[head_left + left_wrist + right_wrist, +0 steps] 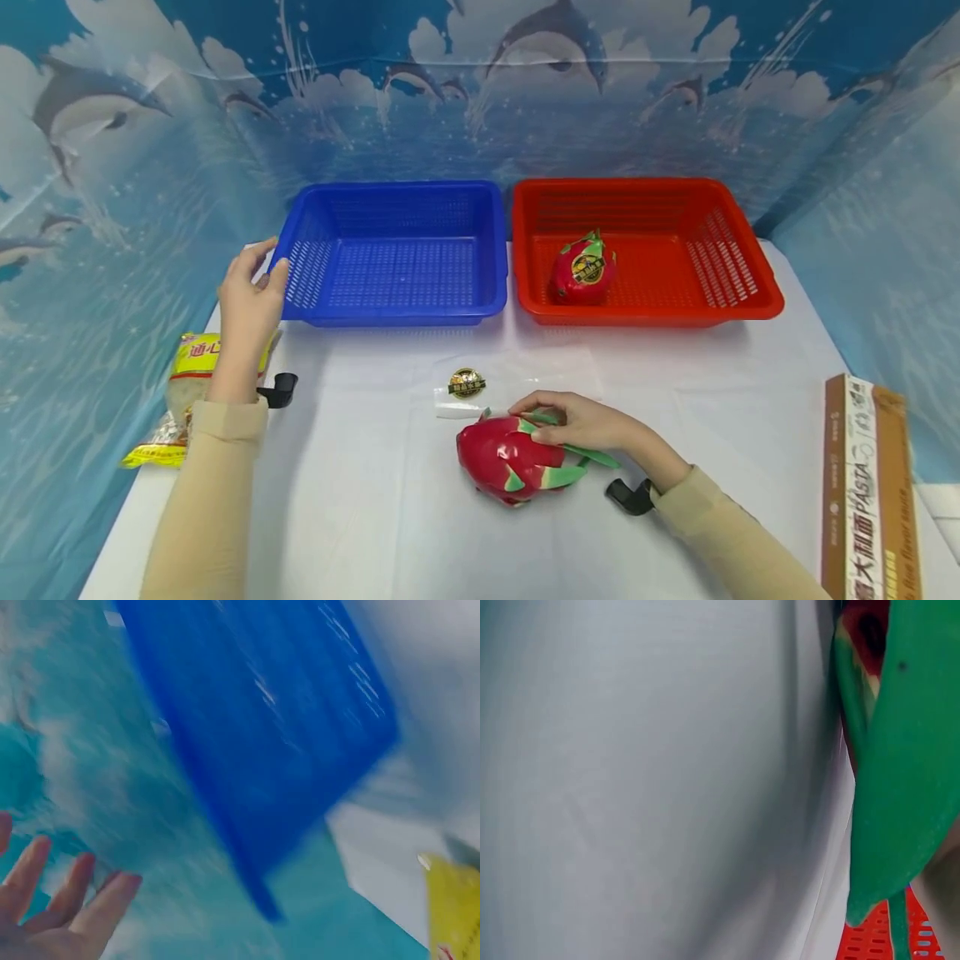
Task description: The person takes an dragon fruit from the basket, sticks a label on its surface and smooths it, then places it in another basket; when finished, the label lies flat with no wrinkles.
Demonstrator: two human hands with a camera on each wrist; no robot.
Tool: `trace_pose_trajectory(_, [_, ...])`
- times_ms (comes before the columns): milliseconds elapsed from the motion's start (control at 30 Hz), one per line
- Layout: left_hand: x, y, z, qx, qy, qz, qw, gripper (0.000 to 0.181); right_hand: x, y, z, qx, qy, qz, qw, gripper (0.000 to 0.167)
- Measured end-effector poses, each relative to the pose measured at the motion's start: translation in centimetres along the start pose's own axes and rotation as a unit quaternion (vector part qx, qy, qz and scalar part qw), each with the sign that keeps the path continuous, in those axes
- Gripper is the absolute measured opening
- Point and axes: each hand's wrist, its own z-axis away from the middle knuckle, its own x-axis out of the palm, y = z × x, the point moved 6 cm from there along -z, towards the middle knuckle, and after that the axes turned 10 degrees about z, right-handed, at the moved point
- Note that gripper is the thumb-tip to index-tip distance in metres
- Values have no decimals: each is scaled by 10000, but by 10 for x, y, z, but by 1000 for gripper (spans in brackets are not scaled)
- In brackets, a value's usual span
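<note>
A red dragon fruit (502,458) with green-tipped scales lies on the white table. My right hand (577,421) grips its leafy end from above; up close in the right wrist view, a green scale (907,765) covers much of the hand. My left hand (253,292) is beside the left rim of the blue basket (397,312), its fingers apart and holding nothing. In the left wrist view the fingers (105,907) are spread, away from the blurred basket wall (262,735). A second dragon fruit (583,271) with a gold-black label sits inside the red basket (652,313).
A clear plastic wrapper (525,375) with a gold-black sticker lies between the fruit and the baskets. At the left edge rests a yellow food bag (197,354), partly behind my left arm. A brown pasta box (862,492) lies at the right. Dolphin-print sheets hang around the table.
</note>
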Motion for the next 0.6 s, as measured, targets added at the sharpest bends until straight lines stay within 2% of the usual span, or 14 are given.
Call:
trace_pose_trajectory(67, [10, 13, 19, 403, -225, 234, 9987, 41, 1, 0, 1, 12, 34, 34, 10000, 43])
trace_pose_trajectory(133, [23, 22, 40, 797, -601, 487, 9938, 37, 1, -1, 2, 31, 71, 87, 9999, 42])
trace_pose_trajectory(200, [39, 28, 62, 1114, -1141, 626, 9852, 35, 0, -3, 2, 51, 96, 117, 9999, 42])
trace_pose_trajectory(300, [66, 27, 95, 1250, -2104, 670, 9673, 37, 0, -4, 4, 80, 136, 140, 9998, 43])
trace_pose_trajectory(367, [86, 24, 116, 1206, -2832, 637, 9493, 41, -2, -5, 5, 105, 146, 163, 9997, 44])
trace_pose_trajectory(500, [123, 12, 155, 923, -4175, 552, 9023, 56, -2, -4, 5, 91, 96, 175, 9998, 45])
trace_pose_trajectory(567, [138, 8, 171, 810, -4621, 510, 8817, 65, -2, -4, 5, 71, 80, 135, 9999, 45])
trace_pose_trajectory(600, [145, 6, 177, 713, -4759, 473, 8753, 69, -3, -4, 5, 48, 87, 124, 9999, 45])
